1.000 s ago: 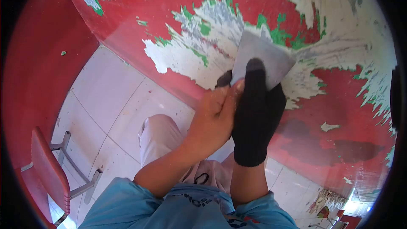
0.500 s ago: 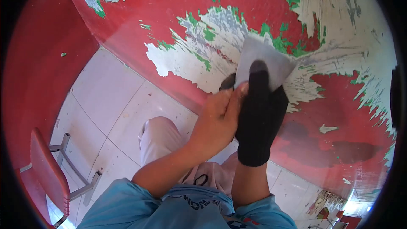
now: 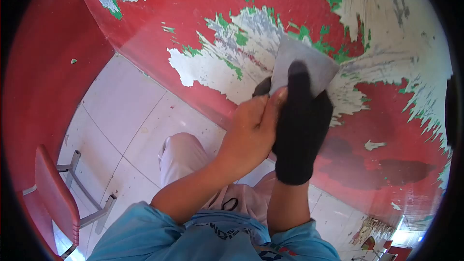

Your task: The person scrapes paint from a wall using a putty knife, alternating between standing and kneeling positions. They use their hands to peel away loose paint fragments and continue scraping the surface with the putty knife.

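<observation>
A paint scraper (image 3: pixel 311 60) with a wide grey metal blade lies against the red wall (image 3: pixel 193 0), where paint is stripped down to white, grey and green patches. My right hand (image 3: pixel 303 128), in a black glove, is closed round the scraper, one finger stretched along the blade. Bare, my left hand (image 3: pixel 251 128) is closed at the lower end of the blade, its thumb touching the scraper beside the glove. The scraper's handle is hidden by both hands.
A red chair (image 3: pixel 55 195) with grey metal legs stands at the lower left. Pale floor tiles (image 3: pixel 116 99) meet the wall's foot, with small flecks on them. A heap of paint scrapings (image 3: pixel 374 231) lies at lower right, near more furniture.
Both hands and the scraper have shifted slightly to the right and a little up along the wall. The grip stays the same.
</observation>
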`<state>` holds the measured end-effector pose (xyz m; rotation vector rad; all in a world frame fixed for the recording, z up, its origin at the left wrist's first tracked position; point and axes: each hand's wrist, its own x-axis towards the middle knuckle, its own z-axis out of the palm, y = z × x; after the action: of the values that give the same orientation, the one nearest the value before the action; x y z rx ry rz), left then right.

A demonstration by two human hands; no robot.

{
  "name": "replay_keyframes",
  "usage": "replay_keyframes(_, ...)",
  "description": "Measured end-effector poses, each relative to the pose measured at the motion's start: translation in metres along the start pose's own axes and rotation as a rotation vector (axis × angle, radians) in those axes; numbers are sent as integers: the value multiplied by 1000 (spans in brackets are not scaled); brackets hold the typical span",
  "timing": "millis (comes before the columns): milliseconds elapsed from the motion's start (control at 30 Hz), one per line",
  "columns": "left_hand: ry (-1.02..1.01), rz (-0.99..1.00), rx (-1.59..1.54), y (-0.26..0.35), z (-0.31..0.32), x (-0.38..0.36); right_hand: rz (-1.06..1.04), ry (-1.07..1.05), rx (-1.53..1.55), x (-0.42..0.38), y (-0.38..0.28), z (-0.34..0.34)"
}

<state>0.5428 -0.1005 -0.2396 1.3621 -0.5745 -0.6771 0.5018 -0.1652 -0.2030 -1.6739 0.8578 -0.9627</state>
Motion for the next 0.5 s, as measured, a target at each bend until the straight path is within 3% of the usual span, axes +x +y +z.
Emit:
replay_keyframes(33, -3, -18, 9, -1, 0, 0, -78, -30, -3, 0, 4, -1)
replay_keyframes(100, 25, 20, -104, -3, 3, 2, -7, -50, 47, -8, 18, -3)
replay_keyframes(200, 42, 81, -107, -1, 5, -4, -156, -48, -23, 0, 18, -1)
replay_keyframes(333, 64, 6, -106, -6, 5, -5, -306, -29, -278, -7, 17, 0)
replay_keyframes(400, 68, 106, -99, -2, 7, -6, 10, 46, 83, -4, 5, 2)
replay_keyframes(500, 86, 51, -71, 6, 5, 5, -190, -1, 80, 3, -7, 4)
